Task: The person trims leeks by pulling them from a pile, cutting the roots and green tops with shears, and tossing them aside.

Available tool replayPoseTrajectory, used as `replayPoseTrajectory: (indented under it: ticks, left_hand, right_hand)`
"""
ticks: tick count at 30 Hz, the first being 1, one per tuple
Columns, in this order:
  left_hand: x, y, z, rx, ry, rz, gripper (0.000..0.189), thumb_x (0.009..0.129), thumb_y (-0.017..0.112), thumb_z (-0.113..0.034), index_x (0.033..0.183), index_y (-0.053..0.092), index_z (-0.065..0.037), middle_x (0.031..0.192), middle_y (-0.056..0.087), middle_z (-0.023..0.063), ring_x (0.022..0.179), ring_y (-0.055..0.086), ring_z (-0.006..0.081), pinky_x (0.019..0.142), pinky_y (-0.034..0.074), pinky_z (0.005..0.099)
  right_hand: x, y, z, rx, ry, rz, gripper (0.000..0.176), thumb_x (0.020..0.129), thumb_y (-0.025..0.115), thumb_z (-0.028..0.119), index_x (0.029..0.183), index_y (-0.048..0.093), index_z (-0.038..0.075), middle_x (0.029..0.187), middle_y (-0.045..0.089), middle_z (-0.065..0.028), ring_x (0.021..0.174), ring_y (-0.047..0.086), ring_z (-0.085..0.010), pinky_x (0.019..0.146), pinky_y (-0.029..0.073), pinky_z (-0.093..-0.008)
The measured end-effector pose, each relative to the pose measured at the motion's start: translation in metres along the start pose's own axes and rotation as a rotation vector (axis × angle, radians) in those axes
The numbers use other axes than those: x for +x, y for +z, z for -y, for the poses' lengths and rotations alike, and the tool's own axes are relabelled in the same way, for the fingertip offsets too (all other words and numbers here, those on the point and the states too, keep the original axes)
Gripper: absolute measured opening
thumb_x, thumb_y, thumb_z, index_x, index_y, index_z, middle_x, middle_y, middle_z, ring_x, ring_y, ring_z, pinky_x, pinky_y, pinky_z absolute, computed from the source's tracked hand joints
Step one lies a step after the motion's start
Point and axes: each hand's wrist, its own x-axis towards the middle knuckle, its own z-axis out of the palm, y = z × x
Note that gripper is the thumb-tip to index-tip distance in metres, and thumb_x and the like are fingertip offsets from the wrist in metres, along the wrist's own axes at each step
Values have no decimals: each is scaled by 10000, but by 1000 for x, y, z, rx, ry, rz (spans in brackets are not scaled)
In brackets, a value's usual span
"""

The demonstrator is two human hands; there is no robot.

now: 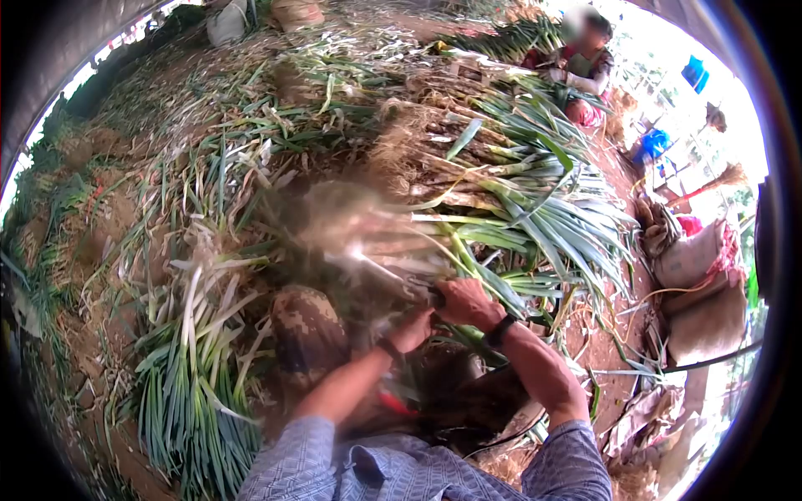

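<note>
In the head view my right hand (469, 304) is closed around the stalks of a leek-like green vegetable, below the big pile. Close on its left, my left hand (413, 329) has its fingers curled in; what they hold, if anything, is hidden. A pale, motion-blurred patch of roots and stalks (359, 221) lies just ahead of both hands. Beyond it a large pile of untrimmed leeks (493, 159) has brown roots to the left and green leaves to the right. At the lower left lies a bunch with white stalks and green leaves (196, 367).
Loose leaves (200, 159) litter the brown ground. A co-worker (585, 63) sits at the upper right by more leeks. Stuffed sacks (702, 292), a blue object (652, 146) and a dark cable (718, 357) are on the right. My knee (309, 330) is beside my left forearm.
</note>
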Motion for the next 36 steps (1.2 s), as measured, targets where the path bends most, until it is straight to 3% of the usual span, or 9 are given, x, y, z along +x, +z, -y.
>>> replayPoseTrajectory:
  ticks: [13,16,18,20,23,27,31,33,36]
  left_hand:
    - [-15,8,-7,72,-36,-165,281,972,577,-318,1110,601,-74,1024,666,75,911,653,210,764,563,388]
    - [5,-58,28,773,244,-85,273,961,586,-332,1078,616,-87,1028,667,68,902,649,187,754,536,348]
    - [2,-47,25,794,208,-53,263,955,591,-331,1061,621,-93,1026,665,63,899,644,178,757,519,333]
    - [-15,-17,15,158,-135,-134,244,952,591,-317,1047,622,-95,1018,660,60,896,636,180,770,506,328]
    - [-35,31,-13,231,-144,-99,201,961,570,-263,1035,613,-82,968,636,61,918,627,195,799,499,335]
    - [-28,-2,-2,289,70,-176,174,899,614,-184,1018,551,-74,928,653,108,920,655,268,831,537,421]
    - [-8,-24,-32,470,301,-149,191,843,671,-152,987,579,-66,881,645,69,879,644,216,781,557,396]
    - [-46,60,-83,263,259,-306,184,836,669,-130,987,589,-62,871,643,62,862,642,197,759,559,374]
    - [-62,92,-108,264,329,-554,136,849,658,-98,963,595,-57,896,641,55,853,639,177,743,560,350]
  right_hand:
    - [-17,-17,-1,172,-54,-123,245,805,655,255,987,701,99,771,671,-184,728,644,-406,649,494,-493]
    - [-22,-13,-5,155,-71,-139,249,800,660,255,991,701,101,765,672,-177,716,646,-397,637,497,-484]
    - [-20,-2,-9,83,-109,-123,251,801,660,258,993,703,102,765,674,-171,706,647,-393,630,501,-476]
    - [-20,1,-9,102,-104,-137,259,800,662,261,1008,703,112,770,679,-168,710,651,-385,633,507,-472]
    - [-25,-7,-10,186,-153,-140,311,790,675,259,1071,701,128,778,686,-164,713,659,-376,634,516,-463]
    - [-39,-15,-7,167,-176,-83,295,799,683,237,1068,708,120,818,698,-169,733,673,-365,656,532,-450]
    - [-58,-45,-15,314,-34,-78,306,803,692,239,1064,690,78,854,699,-186,783,673,-369,696,532,-442]
    - [-65,-49,-31,294,7,12,338,796,695,284,1059,689,71,862,694,-189,798,666,-363,715,520,-448]
    - [-81,-56,-40,215,104,178,390,790,694,337,1078,686,76,873,689,-189,803,657,-363,724,510,-454]
